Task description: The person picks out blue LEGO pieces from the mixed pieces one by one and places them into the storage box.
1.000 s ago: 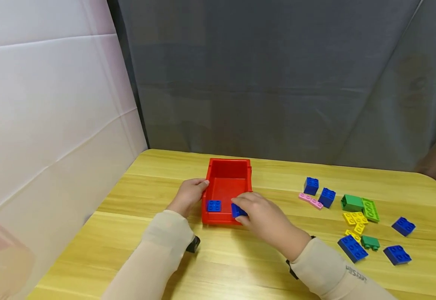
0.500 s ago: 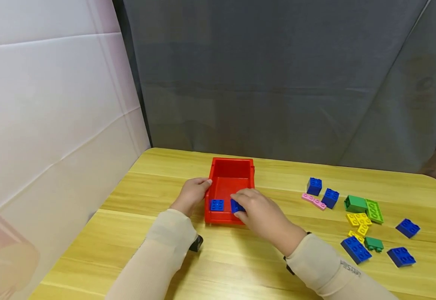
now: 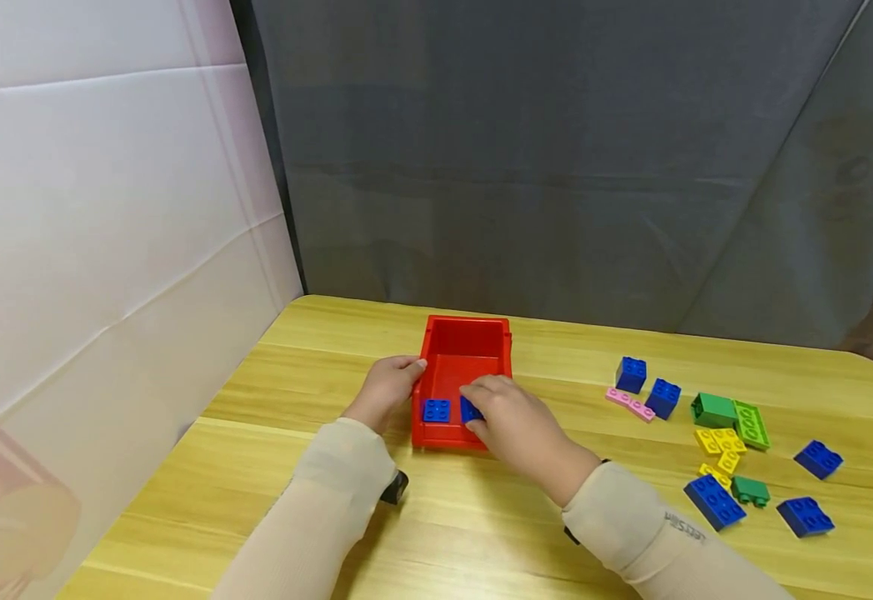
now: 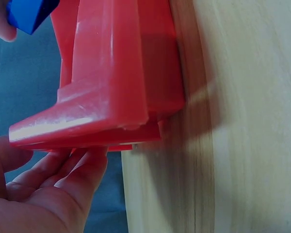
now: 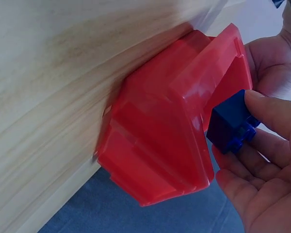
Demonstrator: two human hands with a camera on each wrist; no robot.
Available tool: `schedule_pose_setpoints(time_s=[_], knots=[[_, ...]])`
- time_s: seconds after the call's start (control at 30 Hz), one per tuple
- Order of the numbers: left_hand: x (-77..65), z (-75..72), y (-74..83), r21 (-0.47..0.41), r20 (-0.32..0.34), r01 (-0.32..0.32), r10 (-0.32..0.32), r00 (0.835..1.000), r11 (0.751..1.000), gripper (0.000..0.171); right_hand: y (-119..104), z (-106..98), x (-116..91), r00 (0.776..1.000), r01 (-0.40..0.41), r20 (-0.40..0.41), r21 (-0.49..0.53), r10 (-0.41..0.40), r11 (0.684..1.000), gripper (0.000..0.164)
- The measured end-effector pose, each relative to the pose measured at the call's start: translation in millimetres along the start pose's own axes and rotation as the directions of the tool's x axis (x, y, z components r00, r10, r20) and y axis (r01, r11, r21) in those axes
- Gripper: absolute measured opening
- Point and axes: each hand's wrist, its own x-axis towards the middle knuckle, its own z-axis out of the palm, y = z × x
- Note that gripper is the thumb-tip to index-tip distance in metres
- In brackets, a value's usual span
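A red plastic bin (image 3: 469,367) stands on the wooden table, and my left hand (image 3: 385,390) grips its left side. The thumb lies at the rim while the fingers reach along the outer wall, as the left wrist view shows. My right hand (image 3: 522,425) pinches a blue toy building brick (image 5: 228,121) between thumb and fingers, at the bin's near right corner. In the right wrist view this brick is tilted, studs toward the palm, close by the rim. Another blue four-stud brick (image 3: 436,410) lies in the bin's near left corner, studs up.
To the right lie several loose blue bricks (image 3: 714,502), green bricks (image 3: 714,410), yellow pieces (image 3: 724,440), a pink strip (image 3: 629,403) and a light green plate (image 3: 751,425). A grey curtain (image 3: 556,167) hangs behind the table, a white one (image 3: 106,208) at left.
My right hand has moved slightly left and away from me with the blue brick, further over the bin. The left hand keeps its grip. The head view has shifted slightly.
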Motion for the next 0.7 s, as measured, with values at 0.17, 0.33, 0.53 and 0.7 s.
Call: schedule_pose_setpoints(time_s=[0.17, 0.33, 0.53, 0.7], knots=[[-0.3, -0.3, -0.9, 0.006, -0.002, -0.014, 0.014, 1.000, 1.000, 0.041, -1.9, 1.6, 3.4, 1.000, 0.004, 0.004, -0.008, -0.004, 1.000, 0.051], [0.2, -0.8, -1.5, 0.004, 0.000, -0.016, 0.016, 1.000, 1.000, 0.041, -3.2, 3.7, 8.7, 1.000, 0.011, 0.018, -0.014, -0.010, 1.000, 0.049], [0.2, -1.3, -1.6, -0.003, 0.004, -0.017, 0.017, 1.000, 1.000, 0.041, -4.3, 5.6, 14.4, 0.999, -0.005, 0.033, -0.006, 0.005, 1.000, 0.048], [-0.1, -1.3, -1.8, 0.004, 0.000, -0.014, 0.014, 1.000, 1.000, 0.041, -4.3, 7.2, 18.1, 0.999, -0.030, 0.035, 0.012, 0.030, 0.999, 0.048]])
